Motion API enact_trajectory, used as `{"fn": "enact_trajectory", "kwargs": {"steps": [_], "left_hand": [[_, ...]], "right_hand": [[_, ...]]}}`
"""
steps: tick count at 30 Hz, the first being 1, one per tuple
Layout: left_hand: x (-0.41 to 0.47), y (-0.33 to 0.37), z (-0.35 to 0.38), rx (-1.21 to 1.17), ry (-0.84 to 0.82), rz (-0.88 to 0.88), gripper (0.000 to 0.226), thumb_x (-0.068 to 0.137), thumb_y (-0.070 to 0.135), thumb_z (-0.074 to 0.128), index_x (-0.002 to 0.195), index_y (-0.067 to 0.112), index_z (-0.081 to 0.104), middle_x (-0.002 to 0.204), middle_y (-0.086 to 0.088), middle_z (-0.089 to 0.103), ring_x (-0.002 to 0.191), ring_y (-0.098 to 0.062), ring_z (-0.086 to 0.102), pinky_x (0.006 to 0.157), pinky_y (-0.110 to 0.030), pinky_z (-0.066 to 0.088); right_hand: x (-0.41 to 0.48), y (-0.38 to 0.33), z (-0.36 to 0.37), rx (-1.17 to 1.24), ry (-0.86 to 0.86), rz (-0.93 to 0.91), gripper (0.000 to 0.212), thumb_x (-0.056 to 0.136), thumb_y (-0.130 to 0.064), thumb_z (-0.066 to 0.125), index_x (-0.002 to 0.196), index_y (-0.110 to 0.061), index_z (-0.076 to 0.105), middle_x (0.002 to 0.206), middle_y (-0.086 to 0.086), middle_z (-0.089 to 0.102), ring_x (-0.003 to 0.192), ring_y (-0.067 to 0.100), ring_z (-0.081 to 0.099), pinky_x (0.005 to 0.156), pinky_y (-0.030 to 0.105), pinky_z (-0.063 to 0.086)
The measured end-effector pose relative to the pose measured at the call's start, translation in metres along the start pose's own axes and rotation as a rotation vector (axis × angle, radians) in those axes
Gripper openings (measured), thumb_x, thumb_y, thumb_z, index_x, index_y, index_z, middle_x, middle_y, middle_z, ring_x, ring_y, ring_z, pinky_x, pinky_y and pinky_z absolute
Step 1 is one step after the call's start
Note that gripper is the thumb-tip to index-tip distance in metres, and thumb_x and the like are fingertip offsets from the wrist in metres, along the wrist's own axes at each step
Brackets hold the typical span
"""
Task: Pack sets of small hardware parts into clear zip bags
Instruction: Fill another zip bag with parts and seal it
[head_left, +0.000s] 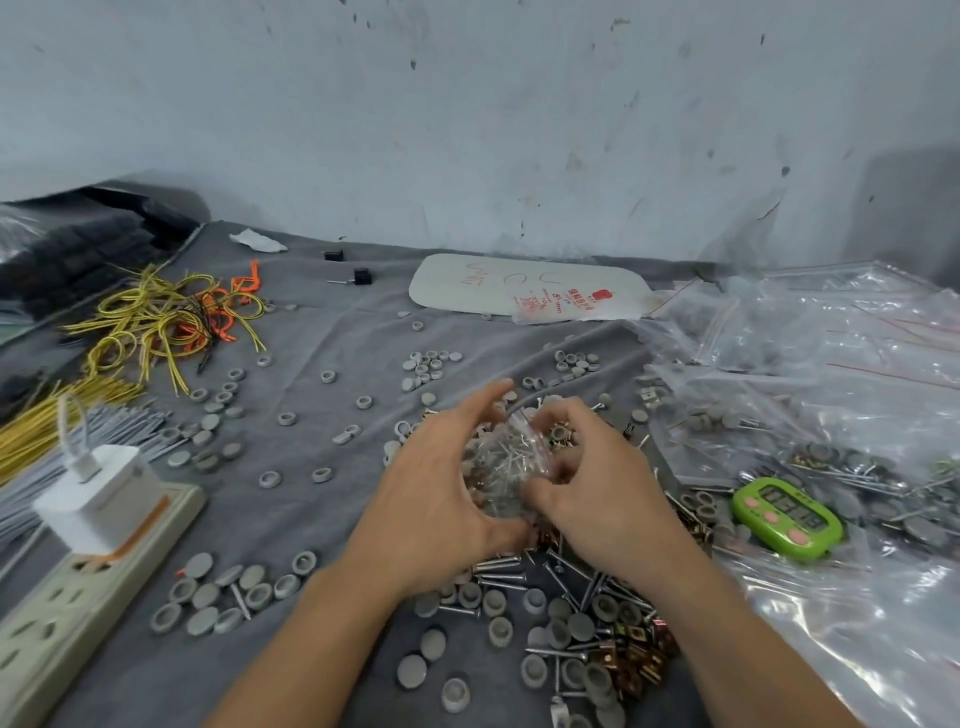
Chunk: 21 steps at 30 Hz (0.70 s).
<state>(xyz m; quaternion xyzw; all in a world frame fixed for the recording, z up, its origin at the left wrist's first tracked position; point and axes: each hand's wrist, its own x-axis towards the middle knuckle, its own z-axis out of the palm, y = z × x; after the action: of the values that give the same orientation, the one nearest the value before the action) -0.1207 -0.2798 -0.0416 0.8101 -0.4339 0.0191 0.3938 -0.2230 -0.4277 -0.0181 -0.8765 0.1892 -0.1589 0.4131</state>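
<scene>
Head view: both hands meet at mid-table, over the grey cloth (332, 322). Between them is a small clear bag (511, 462), stuffed with screws and other small parts. The left hand (441, 488) cups the bag from the left, fingers reaching round its far side. The right hand (597, 483) curls over the top right, thumb pressing in at the near edge. Both are clamped on the bag and almost touching each other. Whether the zip is closed cannot be told, as the fingers and the crumpled film hide it.

This looks like the sealing or settling step. To do it well:
- Shake the parts down, away from the mouth, so no screw tip sits in the zip track.
- Press the air out.
- Pinch the zip from one end to the other.
- Go gently, since points could pierce the thin film.

Loose screws (498, 566), caps (431, 364) and nuts (641, 657) lie just near of the hands. A heap of bags (810, 353) lies at the far right, which is probably where this one goes. A green timer (787, 519) sits to the right.
</scene>
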Motion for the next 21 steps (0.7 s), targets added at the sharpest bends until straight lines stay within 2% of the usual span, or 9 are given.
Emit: {"fn": "enact_trajectory", "kwargs": {"steps": [2,4,6,7,10,13,15,19,21], "left_hand": [[0.003,0.001,-0.009,-0.146,0.046,-0.071,0.102,0.053,0.061,0.085,0.143,0.064,0.038,0.133,0.039,0.051,0.125,0.015,0.047,0.096,-0.023,0.045],[0.008,0.001,-0.016,-0.347,0.095,-0.16,0.07,0.069,0.058,0.082,0.135,0.054,0.057,0.13,0.034,0.06,0.122,0.013,0.054,0.102,-0.032,0.049],[0.013,0.002,-0.027,-0.627,0.092,-0.28,0.032,0.088,0.04,0.077,0.12,0.039,0.073,0.121,0.014,0.073,0.116,-0.007,0.067,0.105,-0.046,0.052],[0.015,0.004,-0.032,-0.742,0.045,-0.322,0.022,0.093,0.034,0.073,0.115,0.031,0.076,0.116,0.002,0.076,0.114,-0.019,0.071,0.103,-0.05,0.053],[0.019,0.01,-0.051,-0.836,-0.012,-0.352,0.022,0.095,0.029,0.071,0.103,0.01,0.079,0.108,-0.019,0.076,0.104,-0.033,0.073,0.092,-0.043,0.059],[0.02,0.024,-0.074,-0.884,0.146,-0.384,0.009,0.089,0.016,0.077,0.089,0.007,0.081,0.095,-0.013,0.078,0.086,-0.02,0.073,0.072,-0.024,0.058],[0.015,0.036,-0.086,-0.887,0.188,-0.367,0.005,0.087,0.01,0.078,0.083,0.011,0.082,0.086,-0.01,0.077,0.076,-0.012,0.071,0.066,-0.018,0.055],[0.002,0.054,-0.097,-0.852,0.25,-0.343,0.01,0.082,0.007,0.081,0.077,0.015,0.083,0.083,-0.01,0.079,0.074,-0.01,0.071,0.069,-0.017,0.055],[-0.005,0.06,-0.098,-0.843,0.275,-0.347,0.008,0.081,0.006,0.083,0.079,0.013,0.083,0.083,-0.011,0.079,0.074,-0.011,0.072,0.067,-0.016,0.055]], "right_hand": [[-0.002,-0.004,-0.006,0.104,-0.025,-0.004,0.049,0.085,-0.012,0.08,0.106,-0.045,0.05,0.076,-0.009,0.075,0.055,0.008,0.068,0.047,0.02,0.049],[-0.005,-0.013,-0.011,0.171,-0.064,-0.044,0.051,0.085,-0.008,0.079,0.104,-0.047,0.051,0.078,-0.006,0.077,0.065,0.014,0.072,0.055,0.029,0.057],[-0.005,-0.026,-0.014,0.157,-0.079,-0.101,0.053,0.084,-0.004,0.077,0.101,-0.047,0.052,0.079,-0.004,0.077,0.068,0.017,0.073,0.061,0.033,0.059],[-0.004,-0.032,-0.016,0.13,-0.085,-0.127,0.052,0.083,-0.004,0.077,0.101,-0.046,0.052,0.079,-0.002,0.076,0.067,0.019,0.072,0.061,0.034,0.058],[0.0,-0.053,-0.026,0.074,-0.092,-0.193,0.044,0.081,-0.006,0.078,0.098,-0.039,0.055,0.075,0.0,0.073,0.058,0.017,0.064,0.056,0.03,0.054],[-0.002,-0.072,-0.037,0.077,-0.004,-0.198,0.036,0.079,-0.01,0.081,0.091,-0.036,0.059,0.068,0.0,0.071,0.052,0.005,0.054,0.05,0.019,0.043],[-0.008,-0.082,-0.042,0.098,0.069,-0.169,0.034,0.079,-0.013,0.083,0.09,-0.037,0.061,0.069,-0.005,0.074,0.051,0.001,0.056,0.049,0.015,0.041],[-0.027,-0.093,-0.048,0.2,0.188,-0.052,0.028,0.08,-0.015,0.083,0.092,-0.036,0.07,0.078,-0.011,0.077,0.06,0.004,0.067,0.058,0.027,0.049],[-0.037,-0.096,-0.048,0.243,0.191,0.001,0.022,0.08,-0.015,0.084,0.083,-0.036,0.077,0.076,-0.009,0.077,0.067,0.009,0.071,0.064,0.034,0.055]]}}
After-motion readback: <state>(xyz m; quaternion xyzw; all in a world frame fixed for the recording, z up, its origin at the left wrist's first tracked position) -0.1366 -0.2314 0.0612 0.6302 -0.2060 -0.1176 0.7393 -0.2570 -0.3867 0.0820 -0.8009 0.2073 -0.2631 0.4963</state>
